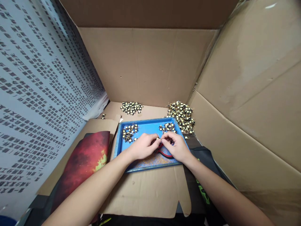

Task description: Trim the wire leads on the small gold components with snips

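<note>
Both hands meet over a blue tray point(148, 125) on a cardboard surface. My left hand point(143, 146) and my right hand point(175, 146) pinch one small black-and-cream component point(158, 138) between their fingertips. Under my right hand lies a red-handled tool point(164, 153), partly hidden. On the tray sit two small groups of the same components, one at the left point(129, 131) and one at the right point(167, 127). Fine brownish debris point(152, 160) covers the tray's near part.
Cardboard walls point(145, 62) enclose the work area on the back and right. A small component pile point(131, 107) and a larger one point(182, 114) lie behind the tray. A red-orange mat point(87, 157) lies at the left, a printed sheet point(35, 94) beyond it.
</note>
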A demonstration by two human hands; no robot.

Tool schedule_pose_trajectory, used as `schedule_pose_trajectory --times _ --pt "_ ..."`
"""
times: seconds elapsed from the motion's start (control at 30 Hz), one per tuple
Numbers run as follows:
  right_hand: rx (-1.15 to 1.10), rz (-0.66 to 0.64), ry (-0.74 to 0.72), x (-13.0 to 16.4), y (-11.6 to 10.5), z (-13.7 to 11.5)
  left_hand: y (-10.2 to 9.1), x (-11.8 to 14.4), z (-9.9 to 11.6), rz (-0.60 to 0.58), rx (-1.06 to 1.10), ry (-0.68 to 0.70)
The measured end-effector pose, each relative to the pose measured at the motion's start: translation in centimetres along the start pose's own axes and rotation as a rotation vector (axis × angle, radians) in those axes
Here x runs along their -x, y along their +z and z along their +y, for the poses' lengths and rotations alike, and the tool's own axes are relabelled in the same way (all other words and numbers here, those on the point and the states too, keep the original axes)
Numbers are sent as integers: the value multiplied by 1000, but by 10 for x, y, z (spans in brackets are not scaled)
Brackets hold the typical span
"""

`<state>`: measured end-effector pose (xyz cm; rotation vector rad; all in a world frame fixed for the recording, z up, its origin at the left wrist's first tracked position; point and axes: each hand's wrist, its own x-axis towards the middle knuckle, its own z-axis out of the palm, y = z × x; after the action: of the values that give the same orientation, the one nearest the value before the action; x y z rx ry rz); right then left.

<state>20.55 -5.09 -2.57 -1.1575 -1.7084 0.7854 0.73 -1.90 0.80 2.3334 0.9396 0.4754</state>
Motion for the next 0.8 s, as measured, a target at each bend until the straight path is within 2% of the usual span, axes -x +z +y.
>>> schedule_pose_trajectory --times 0.8 --pt "-6 -21 15 0 0 1 0 -1 0 0 -20 14"
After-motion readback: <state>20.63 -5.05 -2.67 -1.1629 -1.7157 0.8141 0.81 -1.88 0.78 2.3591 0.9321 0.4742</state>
